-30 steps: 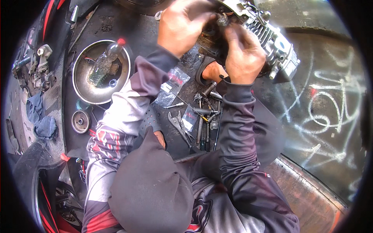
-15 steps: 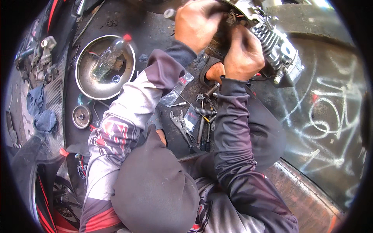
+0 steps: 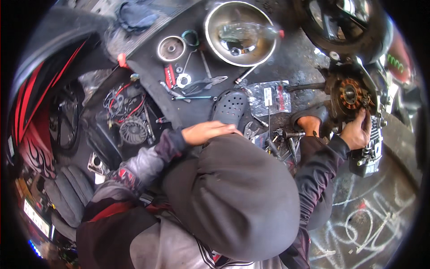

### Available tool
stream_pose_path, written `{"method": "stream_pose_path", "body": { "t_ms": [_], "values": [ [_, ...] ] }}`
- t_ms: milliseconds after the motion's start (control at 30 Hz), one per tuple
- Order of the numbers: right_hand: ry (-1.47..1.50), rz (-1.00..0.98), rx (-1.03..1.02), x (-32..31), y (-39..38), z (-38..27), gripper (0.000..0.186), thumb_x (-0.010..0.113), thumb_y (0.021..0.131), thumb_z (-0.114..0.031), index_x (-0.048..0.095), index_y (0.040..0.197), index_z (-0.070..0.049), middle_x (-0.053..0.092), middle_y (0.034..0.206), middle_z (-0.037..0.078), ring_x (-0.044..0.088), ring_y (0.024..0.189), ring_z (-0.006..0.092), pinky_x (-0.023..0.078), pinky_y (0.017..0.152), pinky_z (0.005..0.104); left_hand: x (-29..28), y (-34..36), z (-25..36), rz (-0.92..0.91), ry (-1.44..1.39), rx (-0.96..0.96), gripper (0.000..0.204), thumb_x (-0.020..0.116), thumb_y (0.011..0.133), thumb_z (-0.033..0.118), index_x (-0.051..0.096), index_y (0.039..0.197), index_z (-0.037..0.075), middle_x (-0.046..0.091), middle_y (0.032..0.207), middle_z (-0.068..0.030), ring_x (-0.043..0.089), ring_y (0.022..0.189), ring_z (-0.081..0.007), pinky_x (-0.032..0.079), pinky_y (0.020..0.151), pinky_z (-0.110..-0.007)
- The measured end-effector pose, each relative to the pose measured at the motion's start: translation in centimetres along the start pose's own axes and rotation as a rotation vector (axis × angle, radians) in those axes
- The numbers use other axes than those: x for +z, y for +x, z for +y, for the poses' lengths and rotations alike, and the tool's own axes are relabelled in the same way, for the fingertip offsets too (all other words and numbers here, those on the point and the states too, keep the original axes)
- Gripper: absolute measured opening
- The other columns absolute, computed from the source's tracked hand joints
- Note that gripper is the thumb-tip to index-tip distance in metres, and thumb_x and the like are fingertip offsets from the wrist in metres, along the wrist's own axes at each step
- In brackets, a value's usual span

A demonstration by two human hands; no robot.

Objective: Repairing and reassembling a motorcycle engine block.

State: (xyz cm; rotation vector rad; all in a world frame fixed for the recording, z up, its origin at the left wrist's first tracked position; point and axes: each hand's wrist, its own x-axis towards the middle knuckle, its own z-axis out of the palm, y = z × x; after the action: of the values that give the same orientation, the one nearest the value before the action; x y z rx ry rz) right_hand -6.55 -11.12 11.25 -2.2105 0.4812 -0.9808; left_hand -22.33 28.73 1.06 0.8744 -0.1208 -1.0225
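My right hand [image 3: 357,131] reaches to the engine [image 3: 372,145] at the far right. Its fingers are pinched together at the lower edge of the ring of copper coils, a stator [image 3: 350,92]; whatever lies between the fingertips is too small to make out. My left hand [image 3: 208,133] lies flat with fingers stretched out, holding nothing, near my dark clog [image 3: 230,106]. Its fingertips are partly covered by a dark rounded cloth [image 3: 251,193] in the foreground.
A metal bowl [image 3: 207,33] holds a clear plastic bottle [image 3: 244,32]. Pliers [image 3: 207,84], a round metal drum [image 3: 171,48] and a plastic bag [image 3: 257,105] lie on the floor. Several tools [image 3: 291,145] sit between my feet. A wheel [image 3: 380,42] stands behind the engine.
My view has swung left, so things appear further right. My left hand has come away from the engine and down toward my body. My right hand stays at the engine.
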Motion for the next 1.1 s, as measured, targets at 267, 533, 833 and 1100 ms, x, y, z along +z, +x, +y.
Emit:
{"method": "stream_pose_path", "body": {
  "t_ms": [267, 533, 833, 1100],
  "values": [
    [-0.08, -0.008, 0.029, -0.4, 1.4, 1.7, 0.028, 0.078, 0.092, -0.02, 0.078, 0.108, 0.003, 0.079, 0.103, 0.013, 0.074, 0.09, 0.0196, 0.057, 0.083, 0.0309, -3.3, -8.8, 2.0, 0.696, 0.529, 0.121, 0.034, 0.062, 0.104, 0.021, 0.065, 0.129, -0.002, 0.072, 0.119, -0.0088, 0.067, 0.109, -0.0202, 0.051, 0.098, -0.034],
    [-0.008, 0.003, 0.081, -0.1, 0.6, 1.1, 0.029, 0.078, 0.093, -0.02, 0.078, 0.108, 0.004, 0.078, 0.102, 0.015, 0.075, 0.088, 0.0212, 0.058, 0.079, 0.029, -17.3, -4.8, 0.1, 1.058, 1.381, -0.208, 0.024, 0.065, 0.086, 0.007, 0.071, 0.109, 0.002, 0.073, 0.093, -0.023, 0.072, 0.092, -0.0374, 0.056, 0.085, -0.043],
    [-0.02, 0.02, 0.078, 0.0, 0.2, 0.0, 0.03, 0.079, 0.092, -0.02, 0.077, 0.109, 0.005, 0.078, 0.104, 0.014, 0.075, 0.088, 0.0195, 0.06, 0.08, 0.029, -19.4, -3.3, -2.9, 0.893, 1.4, -0.313, 0.014, 0.068, 0.084, 0.009, 0.072, 0.096, 0.003, 0.074, 0.083, -0.0125, 0.072, 0.083, -0.0327, 0.055, 0.083, -0.041],
    [-0.024, -0.017, 0.158, -0.3, 0.5, -0.8, 0.029, 0.078, 0.092, -0.018, 0.076, 0.11, 0.005, 0.077, 0.105, 0.016, 0.073, 0.091, 0.0228, 0.059, 0.084, 0.0311, -17.9, -3.8, 1.1, 0.383, 1.021, -0.376, 0.029, 0.07, 0.085, 0.005, 0.078, 0.112, 0.006, 0.077, 0.105, -0.0173, 0.073, 0.1, -0.0271, 0.056, 0.09, -0.037]
  ]
}}
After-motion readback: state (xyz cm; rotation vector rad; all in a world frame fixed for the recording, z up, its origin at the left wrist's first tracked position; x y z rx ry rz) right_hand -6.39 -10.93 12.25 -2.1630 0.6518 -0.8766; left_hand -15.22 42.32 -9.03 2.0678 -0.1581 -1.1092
